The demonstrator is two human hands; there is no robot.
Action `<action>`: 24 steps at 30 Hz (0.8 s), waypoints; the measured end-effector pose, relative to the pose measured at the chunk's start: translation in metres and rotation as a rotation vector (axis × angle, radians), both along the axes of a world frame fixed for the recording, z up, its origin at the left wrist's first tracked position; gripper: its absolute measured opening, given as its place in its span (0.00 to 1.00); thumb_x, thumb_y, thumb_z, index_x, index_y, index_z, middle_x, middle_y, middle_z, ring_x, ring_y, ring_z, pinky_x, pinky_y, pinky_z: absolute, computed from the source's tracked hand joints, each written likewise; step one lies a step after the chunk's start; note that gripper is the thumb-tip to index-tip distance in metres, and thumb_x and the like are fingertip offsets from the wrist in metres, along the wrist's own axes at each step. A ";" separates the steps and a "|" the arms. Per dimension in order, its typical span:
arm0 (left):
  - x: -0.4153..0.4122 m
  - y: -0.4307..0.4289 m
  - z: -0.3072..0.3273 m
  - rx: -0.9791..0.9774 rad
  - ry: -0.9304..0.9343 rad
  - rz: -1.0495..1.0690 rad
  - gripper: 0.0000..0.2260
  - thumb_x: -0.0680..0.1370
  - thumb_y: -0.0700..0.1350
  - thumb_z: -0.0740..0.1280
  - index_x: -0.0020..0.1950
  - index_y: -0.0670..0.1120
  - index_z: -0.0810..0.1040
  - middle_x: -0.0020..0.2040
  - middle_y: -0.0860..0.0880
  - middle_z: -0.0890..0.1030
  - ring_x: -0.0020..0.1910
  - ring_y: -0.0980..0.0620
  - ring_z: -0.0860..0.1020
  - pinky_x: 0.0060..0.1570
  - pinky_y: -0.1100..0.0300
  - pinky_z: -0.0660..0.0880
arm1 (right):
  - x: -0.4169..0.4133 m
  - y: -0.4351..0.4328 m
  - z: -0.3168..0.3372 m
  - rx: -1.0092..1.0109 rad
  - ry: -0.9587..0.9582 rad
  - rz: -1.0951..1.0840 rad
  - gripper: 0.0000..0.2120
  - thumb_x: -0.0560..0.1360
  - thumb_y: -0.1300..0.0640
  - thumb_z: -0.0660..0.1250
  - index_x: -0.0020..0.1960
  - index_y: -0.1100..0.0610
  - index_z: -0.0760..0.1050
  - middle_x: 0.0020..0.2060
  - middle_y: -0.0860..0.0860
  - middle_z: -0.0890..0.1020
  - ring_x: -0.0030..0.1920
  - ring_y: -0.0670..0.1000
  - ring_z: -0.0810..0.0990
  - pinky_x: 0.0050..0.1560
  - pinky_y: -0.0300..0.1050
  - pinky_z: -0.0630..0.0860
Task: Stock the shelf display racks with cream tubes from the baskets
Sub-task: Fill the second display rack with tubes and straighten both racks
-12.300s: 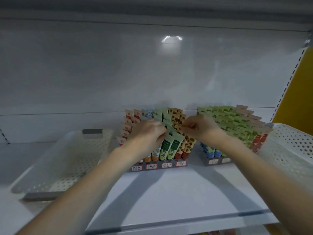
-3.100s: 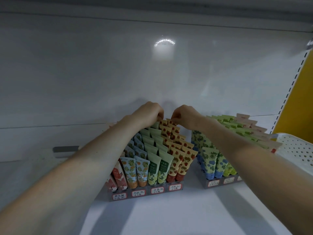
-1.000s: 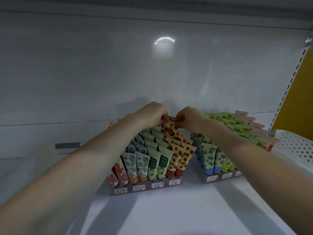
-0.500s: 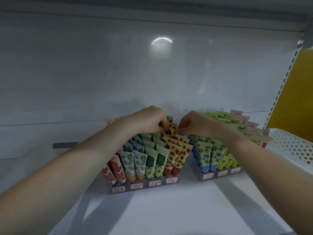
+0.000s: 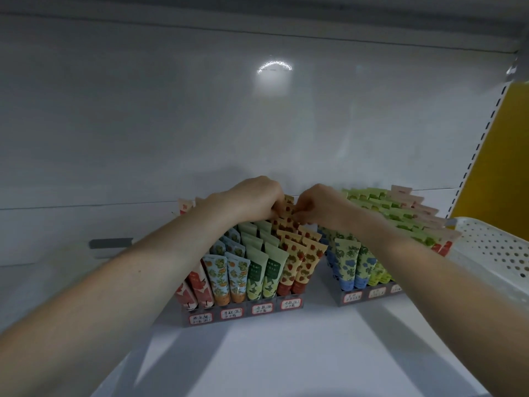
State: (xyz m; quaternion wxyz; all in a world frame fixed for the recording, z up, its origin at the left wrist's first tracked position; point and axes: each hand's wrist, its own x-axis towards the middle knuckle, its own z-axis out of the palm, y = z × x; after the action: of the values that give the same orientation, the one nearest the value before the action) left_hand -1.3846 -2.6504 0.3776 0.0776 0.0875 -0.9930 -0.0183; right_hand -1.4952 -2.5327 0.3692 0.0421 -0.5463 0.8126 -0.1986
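Two bare forearms reach in over a wide white shelf (image 5: 286, 356), which fills most of the view, with a yellow panel (image 5: 503, 156) up the right edge. Next biggest is the white perforated basket (image 5: 492, 253) at far right, just beside the right rack (image 5: 369, 296). That grey rack and the left rack (image 5: 243, 313) sit side by side with a small gap between them, both packed with cream tubes (image 5: 257, 273) leaning back in rows, and handwritten labels (image 5: 231, 313) run along the front lips. The strawberry tubes (image 5: 297, 253) fill the rightmost column of the left rack. Both hands are at the back of that column: the left hand (image 5: 252, 200) has its fingers curled in tight, pinching the crimped tube tops, and the right hand (image 5: 323, 206) pinches them from the other side with bent fingers. Can't really tell which exact tube each one has.
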 end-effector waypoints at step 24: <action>0.005 0.008 0.000 -0.003 0.018 0.006 0.09 0.77 0.38 0.65 0.54 0.43 0.82 0.51 0.46 0.81 0.49 0.47 0.78 0.50 0.57 0.73 | 0.003 0.007 0.002 -0.015 0.005 0.012 0.10 0.75 0.56 0.66 0.47 0.64 0.79 0.31 0.47 0.74 0.35 0.47 0.72 0.32 0.34 0.66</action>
State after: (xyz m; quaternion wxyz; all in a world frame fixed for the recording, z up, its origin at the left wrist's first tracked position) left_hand -1.3799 -2.6425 0.3777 0.0866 0.0903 -0.9920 -0.0176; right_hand -1.4926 -2.5257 0.3709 0.0372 -0.5518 0.8080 -0.2030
